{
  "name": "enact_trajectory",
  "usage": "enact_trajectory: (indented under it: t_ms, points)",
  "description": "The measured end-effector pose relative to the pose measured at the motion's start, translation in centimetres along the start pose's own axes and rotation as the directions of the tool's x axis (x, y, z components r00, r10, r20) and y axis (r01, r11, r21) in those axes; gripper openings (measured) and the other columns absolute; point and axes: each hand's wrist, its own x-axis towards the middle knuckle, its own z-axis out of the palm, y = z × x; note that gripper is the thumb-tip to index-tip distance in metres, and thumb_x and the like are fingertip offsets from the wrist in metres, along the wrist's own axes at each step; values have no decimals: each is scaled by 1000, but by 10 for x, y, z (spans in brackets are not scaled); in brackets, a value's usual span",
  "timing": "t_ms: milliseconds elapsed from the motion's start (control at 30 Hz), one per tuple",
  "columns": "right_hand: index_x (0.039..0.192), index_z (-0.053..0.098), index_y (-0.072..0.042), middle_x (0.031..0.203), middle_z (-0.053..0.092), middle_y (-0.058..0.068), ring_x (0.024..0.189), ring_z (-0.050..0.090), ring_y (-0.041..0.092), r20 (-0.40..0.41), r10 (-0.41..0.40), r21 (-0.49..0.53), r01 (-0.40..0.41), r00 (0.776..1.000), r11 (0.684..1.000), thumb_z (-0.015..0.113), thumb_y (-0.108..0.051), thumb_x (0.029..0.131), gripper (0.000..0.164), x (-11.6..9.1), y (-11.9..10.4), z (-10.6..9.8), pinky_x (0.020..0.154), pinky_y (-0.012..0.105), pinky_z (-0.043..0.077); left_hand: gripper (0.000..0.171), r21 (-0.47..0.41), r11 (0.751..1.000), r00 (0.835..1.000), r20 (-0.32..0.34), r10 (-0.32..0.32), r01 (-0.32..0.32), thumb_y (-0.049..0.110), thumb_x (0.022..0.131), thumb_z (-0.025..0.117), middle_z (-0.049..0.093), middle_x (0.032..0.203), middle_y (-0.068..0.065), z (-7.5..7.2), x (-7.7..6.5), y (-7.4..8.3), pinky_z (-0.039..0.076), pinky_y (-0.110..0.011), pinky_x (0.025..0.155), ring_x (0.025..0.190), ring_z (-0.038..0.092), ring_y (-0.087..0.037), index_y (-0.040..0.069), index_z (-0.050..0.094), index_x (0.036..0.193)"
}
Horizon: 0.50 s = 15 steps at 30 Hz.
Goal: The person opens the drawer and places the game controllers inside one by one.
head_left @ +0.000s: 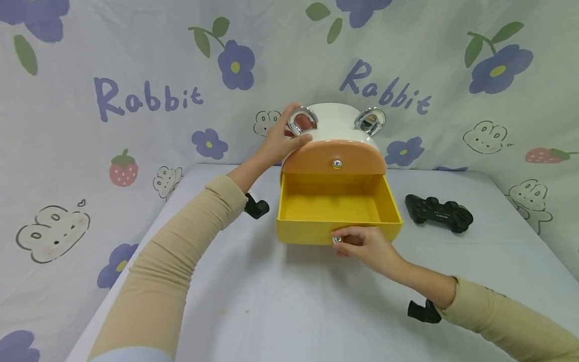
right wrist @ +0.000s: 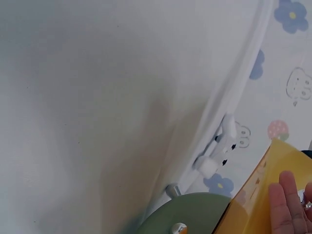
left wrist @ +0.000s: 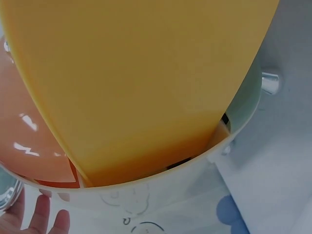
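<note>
A rounded white drawer box [head_left: 332, 118] stands on the table, with two chrome rings on top like ears. Its orange upper drawer front [head_left: 312, 158] is flush and has a silver knob. Below it, the yellow drawer [head_left: 289, 231] is pulled out toward me, and no contents show inside. My left hand [head_left: 280, 138] grips the box at the left chrome ring [head_left: 296, 113], thumb in front and fingers behind. With thumb and fingers my right hand [head_left: 368, 249] pinches the yellow drawer's knob [head_left: 336, 240]. In the right wrist view, the fingers [right wrist: 287, 204] lie against the drawer's front.
A black game controller [head_left: 439, 213] lies on the white table [head_left: 280, 311], right of the box. Behind hangs a printed cloth [head_left: 149, 60] with flowers and rabbits. The right wrist view shows the box's green underside [right wrist: 195, 209] and a silver foot [right wrist: 173, 191].
</note>
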Motion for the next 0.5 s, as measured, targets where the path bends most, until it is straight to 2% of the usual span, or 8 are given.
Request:
enact_trajectory:
  t_ms: [233,500]
  points:
    - [108,63,6,95,66,17,79,67,14,5,31,20,-31,1000,999,63,-8,84,27,-5,-2,2,73,25,53,78,8,1000,1000,5,-11,11,36,82,67,31,146,-2,1,-1,1,38,-43,97,115,43,-23,30,21,144]
    - [108,63,7,97,65,20,80,67,15,12,22,31,-22,1000,999,62,-5,84,27,-9,-6,4,73,25,53,78,-3,1000,1000,2,-8,8,35,82,68,31,146,-2,0,-1,1,40,-42,96,111,45,-22,31,21,144]
